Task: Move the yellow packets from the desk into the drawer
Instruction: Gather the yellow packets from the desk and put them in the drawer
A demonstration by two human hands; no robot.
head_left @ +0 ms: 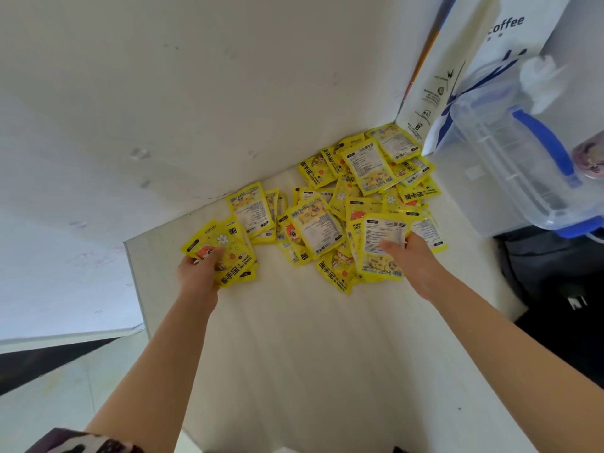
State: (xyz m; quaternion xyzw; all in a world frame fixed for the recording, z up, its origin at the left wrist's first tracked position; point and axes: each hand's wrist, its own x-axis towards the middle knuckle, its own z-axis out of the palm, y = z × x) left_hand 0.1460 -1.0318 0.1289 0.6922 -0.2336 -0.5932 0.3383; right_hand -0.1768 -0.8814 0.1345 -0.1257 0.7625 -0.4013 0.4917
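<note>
Several yellow hand-warmer packets (pixel 330 210) lie scattered in a heap on the white desk (pixel 294 338), reaching back to the wall corner. My left hand (pixel 199 273) grips a small stack of packets (pixel 225 253) at the desk's left edge, thumb on top. On the right of the heap, my right hand (pixel 415 263) holds another bunch of packets (pixel 380 246), thumb pressed on the white label side. No drawer is in view.
A white paper coffee bag (pixel 457 70) stands in the back right corner. A clear plastic box with a blue handle (pixel 523 148) sits at the right, a dark bag (pixel 555 289) below it. The desk's left edge (pixel 134 289) drops to the floor.
</note>
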